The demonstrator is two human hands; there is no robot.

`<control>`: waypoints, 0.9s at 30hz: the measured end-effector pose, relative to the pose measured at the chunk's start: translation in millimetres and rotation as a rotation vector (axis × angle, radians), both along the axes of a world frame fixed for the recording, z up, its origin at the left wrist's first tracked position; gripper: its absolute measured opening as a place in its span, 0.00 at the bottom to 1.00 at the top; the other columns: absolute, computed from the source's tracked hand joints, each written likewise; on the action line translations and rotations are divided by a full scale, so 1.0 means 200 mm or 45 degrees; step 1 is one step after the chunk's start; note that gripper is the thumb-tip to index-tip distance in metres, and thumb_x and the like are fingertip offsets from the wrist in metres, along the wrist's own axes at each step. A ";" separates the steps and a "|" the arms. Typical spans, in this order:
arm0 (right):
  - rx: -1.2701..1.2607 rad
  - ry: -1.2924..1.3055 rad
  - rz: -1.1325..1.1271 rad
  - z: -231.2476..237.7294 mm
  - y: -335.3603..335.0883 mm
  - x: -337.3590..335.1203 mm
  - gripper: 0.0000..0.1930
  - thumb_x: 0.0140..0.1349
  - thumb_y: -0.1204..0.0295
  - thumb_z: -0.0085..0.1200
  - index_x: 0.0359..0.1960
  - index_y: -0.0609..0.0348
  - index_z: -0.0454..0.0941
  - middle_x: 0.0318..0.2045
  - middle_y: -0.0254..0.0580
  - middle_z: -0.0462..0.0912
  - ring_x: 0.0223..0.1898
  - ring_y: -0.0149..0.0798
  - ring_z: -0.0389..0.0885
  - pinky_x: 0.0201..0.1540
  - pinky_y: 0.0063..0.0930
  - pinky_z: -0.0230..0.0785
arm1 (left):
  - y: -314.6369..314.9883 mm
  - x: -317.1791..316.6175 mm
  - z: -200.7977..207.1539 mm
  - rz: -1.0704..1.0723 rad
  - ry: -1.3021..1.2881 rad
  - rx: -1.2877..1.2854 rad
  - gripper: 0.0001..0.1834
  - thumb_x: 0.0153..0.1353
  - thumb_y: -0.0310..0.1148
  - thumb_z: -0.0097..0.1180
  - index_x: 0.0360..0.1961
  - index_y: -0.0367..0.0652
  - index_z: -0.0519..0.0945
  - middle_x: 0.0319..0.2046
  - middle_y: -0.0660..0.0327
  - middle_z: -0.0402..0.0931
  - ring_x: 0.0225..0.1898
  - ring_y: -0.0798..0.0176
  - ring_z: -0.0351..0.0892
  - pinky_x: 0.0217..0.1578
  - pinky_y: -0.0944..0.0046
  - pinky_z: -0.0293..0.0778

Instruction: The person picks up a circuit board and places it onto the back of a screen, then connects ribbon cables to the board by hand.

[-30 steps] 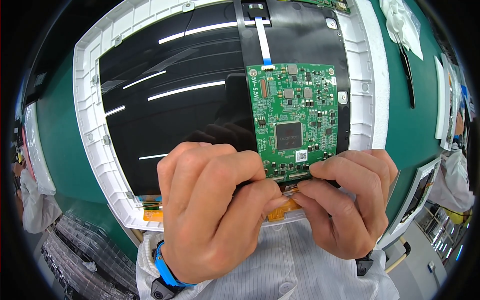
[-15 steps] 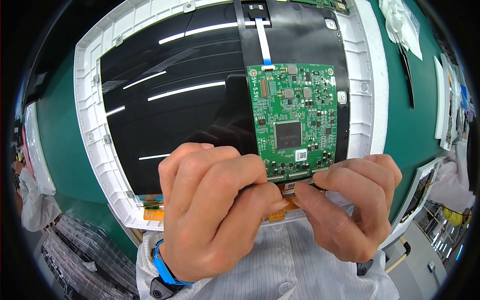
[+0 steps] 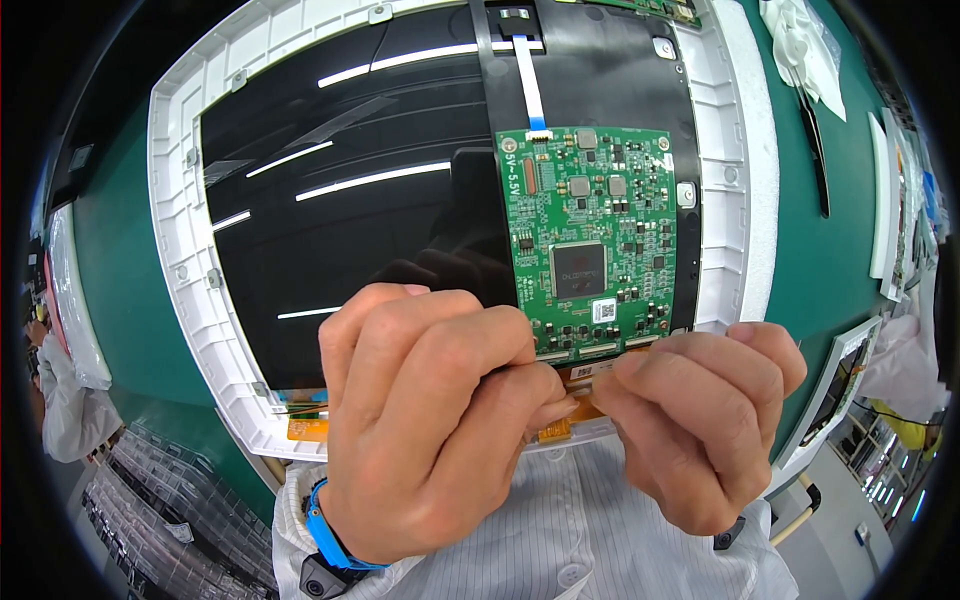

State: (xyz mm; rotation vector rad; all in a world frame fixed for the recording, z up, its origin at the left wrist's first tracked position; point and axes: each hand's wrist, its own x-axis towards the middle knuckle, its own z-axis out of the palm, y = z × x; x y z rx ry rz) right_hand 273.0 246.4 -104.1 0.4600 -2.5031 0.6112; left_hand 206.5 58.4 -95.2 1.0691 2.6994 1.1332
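Note:
A green circuit board (image 3: 620, 225) with a large square chip lies on the black back of a display panel (image 3: 370, 200), inside a white plastic frame (image 3: 172, 250). Just below the board's near edge, an orange flex cable (image 3: 583, 403) shows between my hands. My left hand (image 3: 440, 420) is closed, thumb and index finger pinched at the cable's left side; its other fingertips are hidden. Closed as well, my right hand (image 3: 700, 420) pinches the cable's right side beside the board's white connectors (image 3: 598, 350). A white ribbon cable (image 3: 527, 85) plugs into the board's far edge.
Black tweezers (image 3: 815, 150) and a crumpled white cloth or bag (image 3: 800, 45) lie on the green mat (image 3: 740, 30) at right. Another framed panel (image 3: 835, 385) stands at the right edge. Clear plastic trays (image 3: 150, 510) are stacked at lower left.
My right fingertips have drawn down slightly from the board's near edge, exposing more of the connectors and orange cable. My left hand has hardly moved.

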 end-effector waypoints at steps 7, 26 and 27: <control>-0.007 -0.050 -0.031 0.00 0.00 -0.01 0.12 0.39 0.71 0.73 0.29 0.54 0.87 0.35 0.35 0.86 0.32 0.37 0.82 0.38 0.37 0.65 | -0.01 0.00 -0.01 -0.009 0.006 -0.010 0.13 0.46 0.38 0.74 0.26 0.41 0.85 0.37 0.61 0.75 0.42 0.54 0.73 0.45 0.49 0.70; 0.005 -0.143 -0.028 0.03 0.02 0.00 0.15 0.36 0.69 0.75 0.29 0.57 0.88 0.36 0.38 0.84 0.35 0.40 0.80 0.36 0.39 0.64 | 0.00 -0.01 0.00 0.002 0.009 0.008 0.13 0.45 0.38 0.75 0.26 0.42 0.85 0.35 0.61 0.75 0.40 0.55 0.74 0.45 0.50 0.70; 0.007 -0.143 -0.027 0.04 0.03 0.00 0.15 0.36 0.69 0.75 0.29 0.57 0.88 0.36 0.38 0.84 0.35 0.40 0.80 0.36 0.39 0.64 | -0.01 -0.01 0.00 0.003 0.010 0.010 0.13 0.45 0.38 0.75 0.26 0.42 0.85 0.35 0.61 0.75 0.40 0.55 0.74 0.45 0.50 0.70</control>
